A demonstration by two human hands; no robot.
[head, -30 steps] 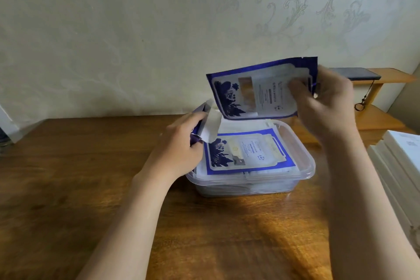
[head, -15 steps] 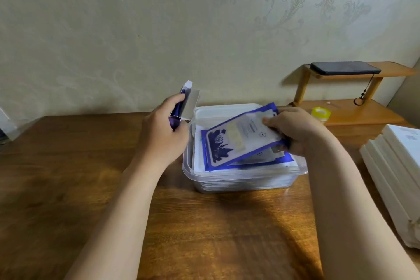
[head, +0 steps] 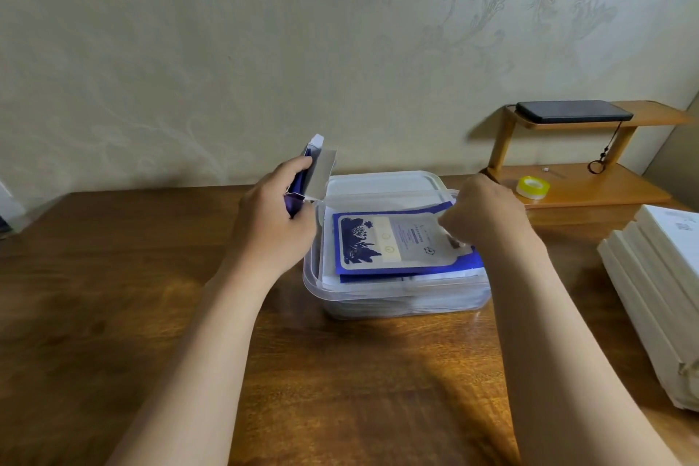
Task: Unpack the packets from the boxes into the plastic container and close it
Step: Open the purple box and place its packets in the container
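Settling flat in the container, the newest packet is what is changing, but I am taking things by size. The table [head: 113, 276] is carrying everything, with a white stack [head: 650, 276] sitting at its 3 o'clock edge; I am judging these to be more boxes waiting.

The container [head: 397, 305] is standing mid-table. Its lid [head: 382, 182] is lying just behind it at 12 o'clock, so closing is not yet happening.

A second ago the packet [head: 393, 242] was being held in the air above the container, and half a second ago it was coming down tilted. Now it is lying face up on top of the pile inside, about level with the rim. That is putting one more packet away, and the container is looking close to full.

The box [head: 317, 170] is standing upright at the container's 9 o'clock side with its flap open. I cannot tell whether anything is remaining inside.

The left hand [head: 272, 223] is gripping that box, fingers wrapped round it. The right hand [head: 488, 216] is sitting curled on the packet's 3 o'clock edge. I cannot tell whether it is pinching the packet or only pressing it down.

I am expecting the right hand to be going back to the box next.
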